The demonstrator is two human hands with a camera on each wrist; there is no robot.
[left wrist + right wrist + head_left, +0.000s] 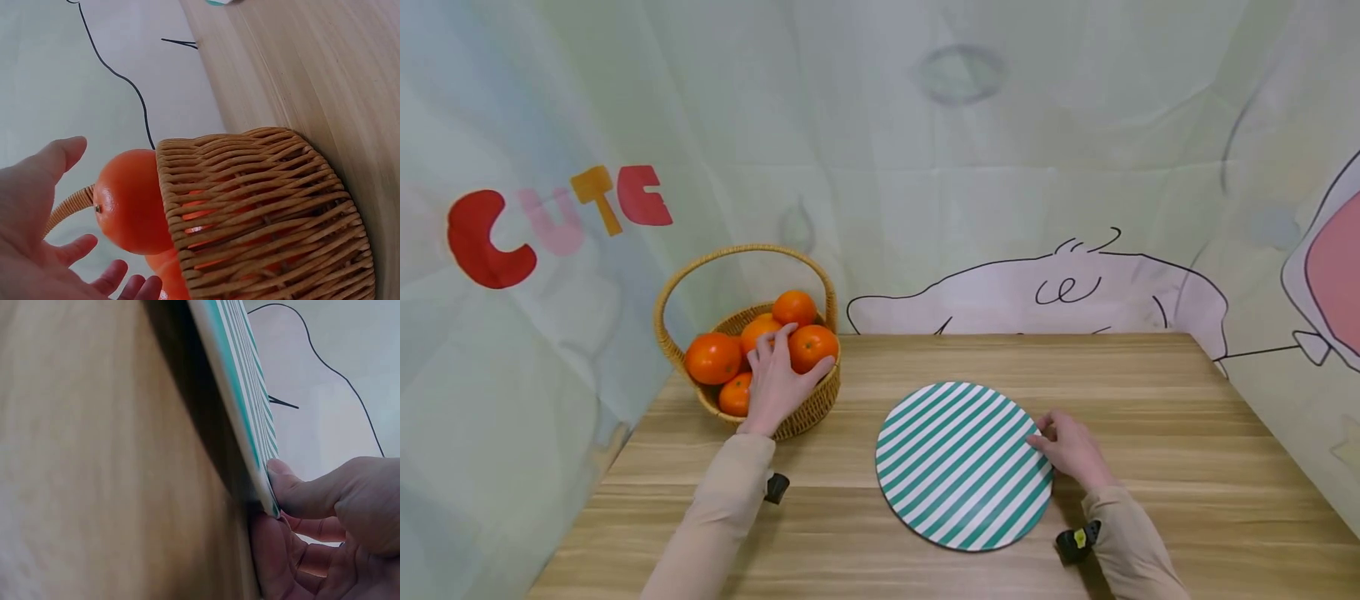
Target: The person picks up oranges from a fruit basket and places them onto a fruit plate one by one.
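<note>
My left hand [777,383] reaches over the wicker basket [808,414], thumb and fingers spread on either side of an orange [812,348] near the right rim. In the left wrist view the hand stands a little apart from an orange [133,201], which sticks out above the weave. Several more oranges fill the basket. At its right edge, a round placemat [962,467] with green and white stripes is pinched by my right hand [1072,450]. Seen from the right wrist, the thumb lies on the striped face and a finger is at the underside of the rim.
The basket's tall arched handle [745,248] rises above the fruit. A wooden table [842,517] carries basket and placemat. Behind and beside it hangs a printed curtain [880,167] with cartoon drawings and coloured letters.
</note>
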